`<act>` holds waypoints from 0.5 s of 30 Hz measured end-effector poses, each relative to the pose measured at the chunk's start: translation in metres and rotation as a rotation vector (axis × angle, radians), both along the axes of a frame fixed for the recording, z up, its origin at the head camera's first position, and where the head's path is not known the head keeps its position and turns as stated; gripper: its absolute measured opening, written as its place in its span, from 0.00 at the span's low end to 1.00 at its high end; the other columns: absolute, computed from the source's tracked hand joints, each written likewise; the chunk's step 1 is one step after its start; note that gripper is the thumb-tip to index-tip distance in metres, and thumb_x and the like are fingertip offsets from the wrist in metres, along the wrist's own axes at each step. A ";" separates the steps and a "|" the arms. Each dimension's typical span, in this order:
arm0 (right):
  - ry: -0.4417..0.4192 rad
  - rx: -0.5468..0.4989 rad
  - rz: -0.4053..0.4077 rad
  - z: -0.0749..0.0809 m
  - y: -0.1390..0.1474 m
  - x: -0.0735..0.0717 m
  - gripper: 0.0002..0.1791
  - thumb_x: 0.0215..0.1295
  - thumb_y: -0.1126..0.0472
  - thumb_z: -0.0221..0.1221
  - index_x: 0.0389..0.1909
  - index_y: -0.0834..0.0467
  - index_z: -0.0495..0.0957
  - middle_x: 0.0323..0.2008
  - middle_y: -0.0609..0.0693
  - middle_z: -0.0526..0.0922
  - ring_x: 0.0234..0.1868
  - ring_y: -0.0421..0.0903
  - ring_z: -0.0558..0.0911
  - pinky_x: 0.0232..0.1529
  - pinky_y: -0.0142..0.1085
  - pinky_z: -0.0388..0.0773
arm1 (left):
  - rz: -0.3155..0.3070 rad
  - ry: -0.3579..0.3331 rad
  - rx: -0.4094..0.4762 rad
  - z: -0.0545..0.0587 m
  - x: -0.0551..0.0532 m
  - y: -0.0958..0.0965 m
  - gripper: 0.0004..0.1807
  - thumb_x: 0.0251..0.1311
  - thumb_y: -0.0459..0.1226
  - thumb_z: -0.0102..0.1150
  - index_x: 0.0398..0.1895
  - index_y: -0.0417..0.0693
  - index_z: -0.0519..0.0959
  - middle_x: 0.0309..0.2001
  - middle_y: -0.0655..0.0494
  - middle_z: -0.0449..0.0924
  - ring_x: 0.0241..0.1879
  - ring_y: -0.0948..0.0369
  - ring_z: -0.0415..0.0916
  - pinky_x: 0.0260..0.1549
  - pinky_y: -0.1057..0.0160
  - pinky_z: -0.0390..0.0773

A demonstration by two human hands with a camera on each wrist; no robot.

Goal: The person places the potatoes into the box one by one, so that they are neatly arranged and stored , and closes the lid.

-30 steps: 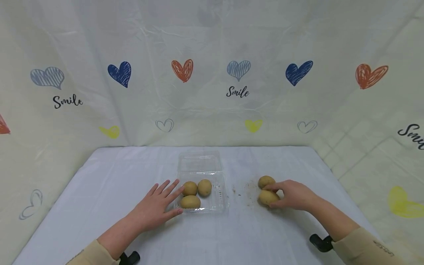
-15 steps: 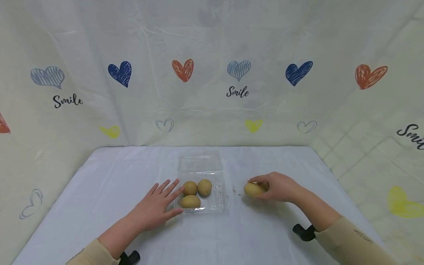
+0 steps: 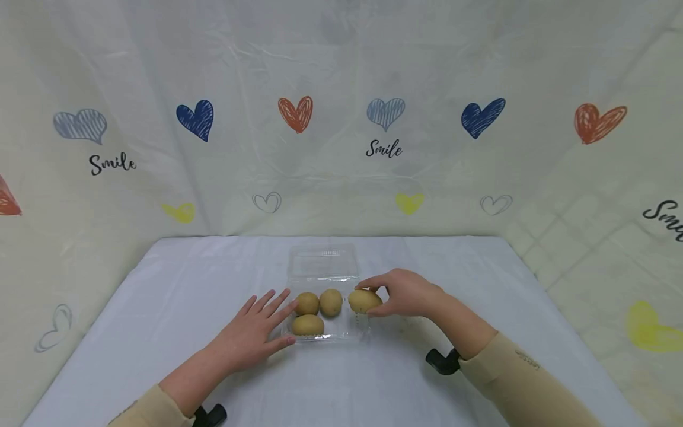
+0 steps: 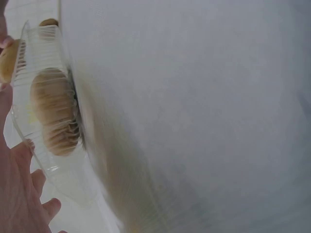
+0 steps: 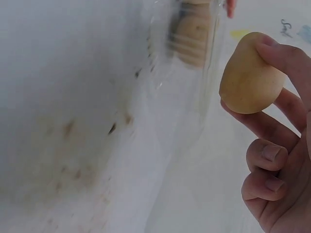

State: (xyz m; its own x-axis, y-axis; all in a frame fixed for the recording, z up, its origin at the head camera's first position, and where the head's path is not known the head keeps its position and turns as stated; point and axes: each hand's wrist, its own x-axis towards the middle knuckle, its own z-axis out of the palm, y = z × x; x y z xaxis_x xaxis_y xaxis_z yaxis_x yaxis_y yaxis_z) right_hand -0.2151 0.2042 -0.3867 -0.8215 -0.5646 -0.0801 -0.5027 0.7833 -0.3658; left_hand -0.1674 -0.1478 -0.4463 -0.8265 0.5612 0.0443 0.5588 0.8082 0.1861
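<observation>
My right hand [image 3: 408, 293] pinches a potato [image 3: 364, 301] between thumb and fingers, above the right edge of a clear plastic clamshell box [image 3: 349, 333]. In the right wrist view that potato [image 5: 252, 75] is off the table, with the other fingers curled beneath. Inside the box sit three potatoes: one at back left [image 3: 307, 303], one beside it [image 3: 331, 303] and one in front [image 3: 308, 325]. My left hand [image 3: 253, 338] lies spread with straight fingers at the box's left side, fingertips at its rim. Past the box's far end, the left wrist view shows another potato [image 4: 48, 22].
The box's lid [image 3: 324, 261] lies folded back toward the rear of the white-covered table [image 3: 213, 279]. Brown dirt specks [image 5: 70, 127] mark the cloth right of the box. A heart-printed curtain [image 3: 341, 65] hangs behind the table.
My right hand has lifted a potato from the right of the table and carried it left to the box's right edge. The left hand has stayed in place.
</observation>
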 end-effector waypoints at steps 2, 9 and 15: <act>0.010 0.000 0.027 0.001 -0.008 -0.002 0.26 0.54 0.44 0.71 0.56 0.35 0.81 0.38 0.26 0.80 0.33 0.37 0.75 0.35 0.35 0.74 | 0.000 -0.006 0.000 0.000 0.000 0.000 0.39 0.69 0.64 0.44 0.78 0.60 0.56 0.79 0.55 0.48 0.76 0.46 0.46 0.71 0.38 0.47; -0.017 0.007 0.055 0.001 -0.032 -0.003 0.27 0.54 0.45 0.72 0.57 0.37 0.81 0.40 0.29 0.81 0.42 0.40 0.81 0.42 0.37 0.76 | 0.002 -0.004 -0.018 -0.001 -0.001 0.000 0.39 0.69 0.64 0.45 0.78 0.61 0.56 0.79 0.55 0.49 0.76 0.46 0.46 0.70 0.38 0.47; -0.030 0.119 0.096 -0.009 -0.046 -0.003 0.26 0.55 0.45 0.71 0.57 0.40 0.82 0.40 0.32 0.82 0.41 0.39 0.80 0.43 0.37 0.76 | 0.009 -0.005 -0.019 -0.003 -0.002 -0.001 0.40 0.68 0.65 0.43 0.79 0.62 0.55 0.79 0.56 0.47 0.77 0.47 0.45 0.71 0.38 0.47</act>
